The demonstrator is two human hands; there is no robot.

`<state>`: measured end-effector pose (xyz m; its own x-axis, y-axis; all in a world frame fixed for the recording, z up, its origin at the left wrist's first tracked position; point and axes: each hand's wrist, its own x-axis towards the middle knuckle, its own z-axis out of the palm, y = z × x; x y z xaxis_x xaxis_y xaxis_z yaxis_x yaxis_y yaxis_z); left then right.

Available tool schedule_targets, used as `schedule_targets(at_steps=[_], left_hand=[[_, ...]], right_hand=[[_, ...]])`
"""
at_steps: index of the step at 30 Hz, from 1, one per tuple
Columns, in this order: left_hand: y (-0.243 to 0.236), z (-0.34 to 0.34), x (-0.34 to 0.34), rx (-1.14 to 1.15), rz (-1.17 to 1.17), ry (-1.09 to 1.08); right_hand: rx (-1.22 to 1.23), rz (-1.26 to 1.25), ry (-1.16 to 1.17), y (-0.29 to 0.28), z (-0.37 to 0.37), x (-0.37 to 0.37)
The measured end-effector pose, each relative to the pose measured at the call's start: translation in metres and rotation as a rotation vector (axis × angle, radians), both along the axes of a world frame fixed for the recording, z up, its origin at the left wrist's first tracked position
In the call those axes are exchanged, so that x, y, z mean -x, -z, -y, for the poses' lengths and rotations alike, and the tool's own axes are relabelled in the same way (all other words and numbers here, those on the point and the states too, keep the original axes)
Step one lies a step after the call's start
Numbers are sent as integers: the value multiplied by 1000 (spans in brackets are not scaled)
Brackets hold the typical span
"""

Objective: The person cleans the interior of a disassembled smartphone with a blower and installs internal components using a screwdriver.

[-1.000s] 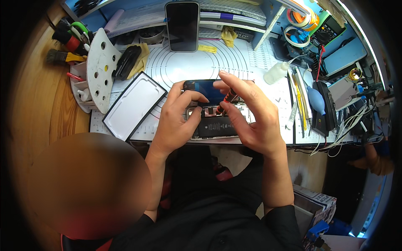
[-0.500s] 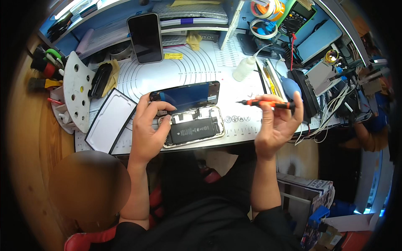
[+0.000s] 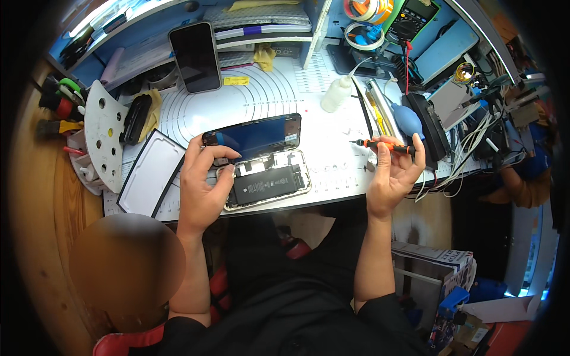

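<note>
An opened phone lies near the bench's front edge, its body (image 3: 264,187) showing a black battery and circuit parts. Its screen panel (image 3: 255,133) is tilted up along the far side of the body. My left hand (image 3: 205,184) is closed on the left end of that panel, thumb and fingers pinching close to the body's upper left corner. To the right, my right hand (image 3: 395,178) holds an orange and black screwdriver (image 3: 369,143) between thumb and fingers, raised off the mat. The screwdriver's tip points left, apart from the phone.
Another phone (image 3: 196,57) leans at the back. Nearby are a white tray (image 3: 148,172), a perforated tool holder (image 3: 102,124), a squeeze bottle (image 3: 337,94), a blue air blower (image 3: 408,120), tangled cables (image 3: 457,160) and a multimeter (image 3: 414,18). A brown round shape (image 3: 127,264) covers the lower left.
The whole view has shifted slightly, moving the bench leftward in the picture. My right hand has moved a little right with the screwdriver, away from the phone. My left hand keeps its hold on the panel.
</note>
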<state>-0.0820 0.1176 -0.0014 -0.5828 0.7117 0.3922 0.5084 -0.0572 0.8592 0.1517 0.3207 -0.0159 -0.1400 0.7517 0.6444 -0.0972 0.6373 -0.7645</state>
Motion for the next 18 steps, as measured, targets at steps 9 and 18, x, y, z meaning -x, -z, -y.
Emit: schedule_targets(at_steps=[9, 18], left_hand=[[-8, 4, -1, 41, -31, 3], [-8, 5, -2, 19, 16, 37]], right_hand=[[14, -119, -90, -22, 20, 11], [94, -103, -457, -20, 76, 69]])
